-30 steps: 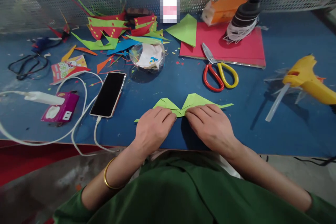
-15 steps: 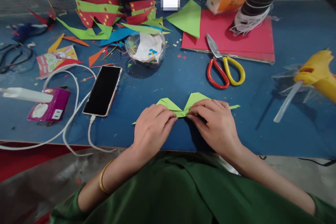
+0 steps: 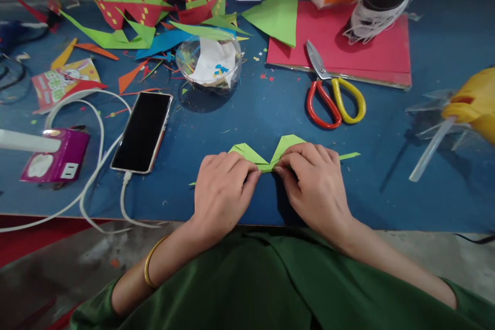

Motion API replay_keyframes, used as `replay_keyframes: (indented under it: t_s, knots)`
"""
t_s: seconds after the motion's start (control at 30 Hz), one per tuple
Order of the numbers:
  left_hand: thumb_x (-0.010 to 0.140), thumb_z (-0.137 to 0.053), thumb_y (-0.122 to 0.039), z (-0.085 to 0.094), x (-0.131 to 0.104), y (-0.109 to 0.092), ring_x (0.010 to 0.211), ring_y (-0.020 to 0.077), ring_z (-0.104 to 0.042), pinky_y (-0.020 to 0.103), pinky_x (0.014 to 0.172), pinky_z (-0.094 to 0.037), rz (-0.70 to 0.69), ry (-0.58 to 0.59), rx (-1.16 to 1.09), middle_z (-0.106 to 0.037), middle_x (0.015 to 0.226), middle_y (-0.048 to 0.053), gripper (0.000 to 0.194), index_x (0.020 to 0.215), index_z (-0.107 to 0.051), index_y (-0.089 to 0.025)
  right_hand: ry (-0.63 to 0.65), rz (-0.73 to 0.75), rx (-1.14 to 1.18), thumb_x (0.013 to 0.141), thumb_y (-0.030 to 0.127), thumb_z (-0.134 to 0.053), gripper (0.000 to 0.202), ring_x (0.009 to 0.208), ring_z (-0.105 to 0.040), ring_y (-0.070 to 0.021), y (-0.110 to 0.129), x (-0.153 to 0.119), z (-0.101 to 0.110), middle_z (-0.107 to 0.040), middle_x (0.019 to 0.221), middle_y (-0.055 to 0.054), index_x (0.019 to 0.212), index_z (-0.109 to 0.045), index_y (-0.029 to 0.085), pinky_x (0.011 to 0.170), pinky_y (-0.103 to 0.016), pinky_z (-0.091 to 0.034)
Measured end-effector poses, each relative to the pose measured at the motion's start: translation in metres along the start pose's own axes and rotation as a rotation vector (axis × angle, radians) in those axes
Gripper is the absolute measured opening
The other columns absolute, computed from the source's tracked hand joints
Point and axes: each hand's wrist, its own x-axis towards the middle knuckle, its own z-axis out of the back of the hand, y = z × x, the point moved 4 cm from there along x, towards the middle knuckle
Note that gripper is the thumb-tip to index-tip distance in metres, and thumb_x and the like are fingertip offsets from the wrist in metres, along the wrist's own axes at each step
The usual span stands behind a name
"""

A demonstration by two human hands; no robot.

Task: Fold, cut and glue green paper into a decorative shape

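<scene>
Near the table's front edge lies a piece of folded green paper [image 3: 288, 143] with two raised points and a notch between them. My left hand [image 3: 224, 191] pinches its lower edge left of the notch, thumb and fingertips together. On the other side of the notch, my right hand [image 3: 317, 180] pinches the same edge. Thin tips of the paper stick out beyond both hands; much of it is hidden under the fingers. Farther off, scissors [image 3: 323, 75] with one red and one yellow handle lie with their blades slightly apart.
To the left are a phone [image 3: 142, 131] on a white cable and a purple power adapter [image 3: 64, 157]. Behind stand a clear bowl [image 3: 185, 69] with scraps, red card sheets [image 3: 336, 64] and a spool of white thread [image 3: 377, 15]. At right lies a yellow glue gun [image 3: 474, 103].
Both hands keep pinching the green paper, with its lower edge looking slightly narrower between them. The camera view has shifted a little, so the surroundings appear displaced.
</scene>
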Motion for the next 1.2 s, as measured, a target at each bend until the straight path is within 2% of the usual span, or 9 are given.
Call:
replay_keyframes:
  t_s: [0.47,0.57,0.7,0.8,0.97,1.2]
  knots:
    - [0.097,-0.058,-0.027,0.002,0.001,-0.003,0.070,0.0184,-0.058,0.039,0.072,-0.039,-0.046,-0.025,0.111,-0.066,0.073,0.000,0.024,0.075,-0.065,-0.021,-0.014,0.001,-0.051,0.095,0.018,-0.055,0.012,0.085,-0.058,-0.0215,0.002,0.000,0.000,-0.069,0.093,-0.006,0.085,-0.062,0.020,0.086,-0.039,-0.036]
    - [0.096,-0.058,-0.022,0.004,-0.002,-0.007,0.074,0.0194,-0.061,0.039,0.073,-0.040,-0.137,-0.069,0.156,-0.070,0.079,0.001,0.018,0.082,-0.069,-0.020,-0.009,0.009,-0.057,0.096,0.018,-0.053,0.013,0.086,-0.057,-0.0217,0.002,0.000,0.000,-0.069,0.092,-0.006,0.085,-0.062,0.020,0.087,-0.039,-0.036]
    - [0.096,-0.057,-0.016,0.004,-0.007,-0.019,0.084,0.0192,-0.064,0.036,0.076,-0.044,-0.345,-0.098,0.156,-0.075,0.090,0.002,0.016,0.102,-0.072,-0.017,0.000,0.019,-0.070,0.096,0.018,-0.052,0.015,0.087,-0.055,-0.0219,0.001,0.000,-0.001,-0.068,0.092,-0.006,0.085,-0.062,0.021,0.090,-0.040,-0.035]
    - [0.097,-0.059,-0.026,0.002,-0.010,-0.026,0.086,0.0196,-0.065,0.035,0.076,-0.046,-0.404,-0.061,0.187,-0.075,0.095,0.004,0.021,0.107,-0.071,-0.013,0.001,0.034,-0.090,0.095,0.019,-0.053,0.013,0.087,-0.054,-0.0224,0.001,-0.001,-0.003,-0.067,0.092,-0.006,0.085,-0.062,0.021,0.092,-0.040,-0.035]
    - [0.101,-0.047,-0.047,-0.001,-0.015,-0.031,0.095,0.0232,-0.066,0.037,0.083,-0.051,-0.419,0.004,0.206,-0.075,0.106,0.012,0.048,0.113,-0.069,-0.007,0.004,0.033,-0.095,0.095,0.021,-0.054,0.013,0.089,-0.055,-0.0229,-0.001,-0.001,-0.001,-0.067,0.095,-0.006,0.086,-0.064,0.021,0.095,-0.042,-0.035]
    - [0.099,-0.047,-0.052,-0.004,-0.018,-0.033,0.101,0.0278,-0.066,0.040,0.092,-0.053,-0.468,0.027,0.204,-0.073,0.106,0.018,0.059,0.117,-0.065,0.001,0.198,0.000,-0.165,0.091,0.020,-0.059,0.014,0.087,-0.058,-0.0245,-0.011,0.014,0.009,-0.066,0.090,-0.008,0.081,-0.070,0.018,0.083,-0.041,-0.035]
